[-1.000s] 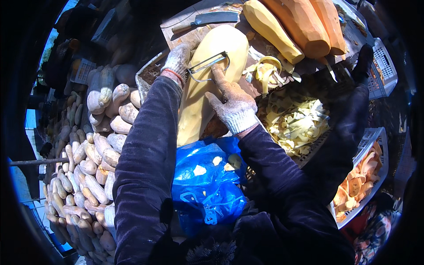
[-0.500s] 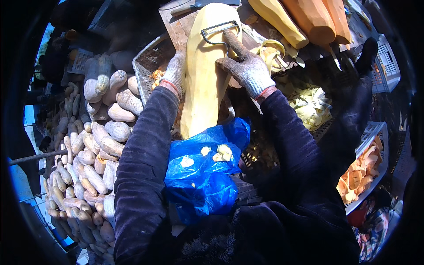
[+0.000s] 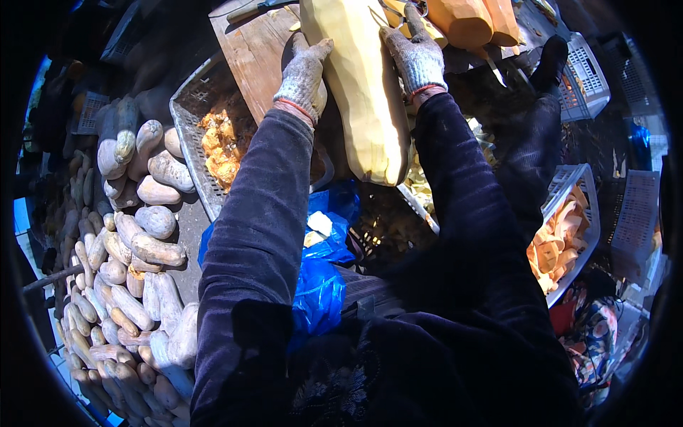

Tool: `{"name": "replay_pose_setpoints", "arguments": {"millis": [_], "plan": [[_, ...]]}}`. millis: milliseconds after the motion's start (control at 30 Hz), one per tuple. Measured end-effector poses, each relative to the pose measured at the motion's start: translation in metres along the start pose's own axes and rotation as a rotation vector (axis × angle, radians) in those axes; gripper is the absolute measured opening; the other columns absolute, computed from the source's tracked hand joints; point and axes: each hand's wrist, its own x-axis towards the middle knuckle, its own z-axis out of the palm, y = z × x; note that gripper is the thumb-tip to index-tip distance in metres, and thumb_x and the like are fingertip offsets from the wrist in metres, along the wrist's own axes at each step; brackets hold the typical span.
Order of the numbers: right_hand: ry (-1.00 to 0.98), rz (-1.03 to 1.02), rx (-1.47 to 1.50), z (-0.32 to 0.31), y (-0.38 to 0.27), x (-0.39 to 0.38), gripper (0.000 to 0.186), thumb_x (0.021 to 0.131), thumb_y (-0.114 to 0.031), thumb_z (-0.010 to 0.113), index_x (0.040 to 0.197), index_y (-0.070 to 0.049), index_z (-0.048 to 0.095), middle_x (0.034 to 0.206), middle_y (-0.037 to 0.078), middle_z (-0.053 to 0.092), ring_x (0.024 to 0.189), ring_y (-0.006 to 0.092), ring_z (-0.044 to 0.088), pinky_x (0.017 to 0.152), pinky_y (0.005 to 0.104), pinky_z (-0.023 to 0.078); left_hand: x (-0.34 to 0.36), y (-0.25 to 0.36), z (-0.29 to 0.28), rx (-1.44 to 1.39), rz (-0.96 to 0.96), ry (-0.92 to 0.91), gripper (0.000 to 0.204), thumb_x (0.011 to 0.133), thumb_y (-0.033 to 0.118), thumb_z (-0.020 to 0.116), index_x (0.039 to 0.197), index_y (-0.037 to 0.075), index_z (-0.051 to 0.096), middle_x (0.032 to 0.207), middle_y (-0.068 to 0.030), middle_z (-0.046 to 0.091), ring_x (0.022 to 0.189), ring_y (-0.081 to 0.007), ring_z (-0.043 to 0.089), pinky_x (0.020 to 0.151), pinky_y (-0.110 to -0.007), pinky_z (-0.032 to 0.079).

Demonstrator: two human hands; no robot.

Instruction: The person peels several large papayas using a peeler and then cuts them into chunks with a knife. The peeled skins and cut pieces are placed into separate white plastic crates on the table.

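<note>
A large peeled pale-yellow squash (image 3: 361,92) lies lengthwise in front of me, its near end over the gap beside the wooden board. My left hand (image 3: 304,77), in a soiled knitted glove, is at its left side, with thumb and fingers apart and the thumb at the squash's edge. My right hand (image 3: 416,58), gloved likewise, is by its right side with the index finger stretched forward. Part of a peeler (image 3: 424,8) shows at its fingertips; the rest is hidden. Peeled orange squashes (image 3: 461,21) lie just beyond that hand.
A wooden board (image 3: 250,53) carries a knife (image 3: 245,12). Left of me stand a crate (image 3: 186,107) with orange pulp and a heap of unpeeled squashes (image 3: 131,299). A blue plastic bag (image 3: 320,285) is on my lap. Orange peelings (image 3: 558,245) fill a white crate at right.
The squash has shifted to the right and away from me. My left hand has loosened from its side, and my right hand has moved off its top to the right edge. The view has shifted too.
</note>
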Motion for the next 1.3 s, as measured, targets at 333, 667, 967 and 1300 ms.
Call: {"name": "replay_pose_setpoints", "arguments": {"millis": [333, 667, 967, 1300], "plan": [[0.165, -0.119, 0.026, -0.005, 0.025, 0.003, 0.076, 0.079, -0.043, 0.073, 0.147, -0.017, 0.048, 0.12, 0.021, 0.068, 0.108, 0.0292, 0.066, 0.099, 0.0335, 0.046, -0.123, -0.104, 0.009, -0.17, -0.087, 0.158, 0.067, 0.096, 0.033, 0.061, 0.148, 0.0, 0.036, 0.15, -0.0188, 0.039, 0.138, -0.0269, 0.037, 0.115, -0.034, 0.026], [0.015, -0.105, -0.293, -0.026, -0.018, -0.031, 0.087, 0.084, -0.031, 0.075, 0.155, -0.01, 0.028, 0.129, 0.017, 0.063, 0.084, 0.0133, 0.067, 0.075, 0.0271, 0.054, -0.136, -0.159, 0.028, -0.062, 0.265, -0.349, 0.052, 0.095, 0.034, 0.056, 0.139, 0.01, 0.044, 0.136, -0.0112, 0.054, 0.127, -0.0297, 0.052, 0.107, -0.047, 0.043], [-0.208, -0.424, -0.905, -0.006, -0.086, 0.029, 0.075, 0.083, -0.042, 0.067, 0.149, -0.017, 0.043, 0.112, 0.021, 0.069, 0.096, 0.0336, 0.069, 0.088, 0.0356, 0.052, -0.157, -0.157, 0.043, 0.205, 0.221, -0.013, 0.046, 0.096, 0.018, 0.055, 0.139, 0.007, 0.044, 0.128, -0.0115, 0.058, 0.118, -0.0253, 0.057, 0.098, -0.039, 0.051], [-0.508, 0.164, -0.638, -0.125, 0.006, -0.234, 0.078, 0.084, -0.041, 0.074, 0.151, -0.024, 0.04, 0.116, 0.02, 0.068, 0.105, 0.0319, 0.068, 0.091, 0.0351, 0.053, -0.119, -0.18, 0.025, -1.18, -0.399, 0.02, 0.06, 0.097, 0.055, 0.05, 0.135, 0.009, 0.054, 0.13, -0.0126, 0.061, 0.116, -0.0335, 0.06, 0.098, -0.049, 0.05]]}}
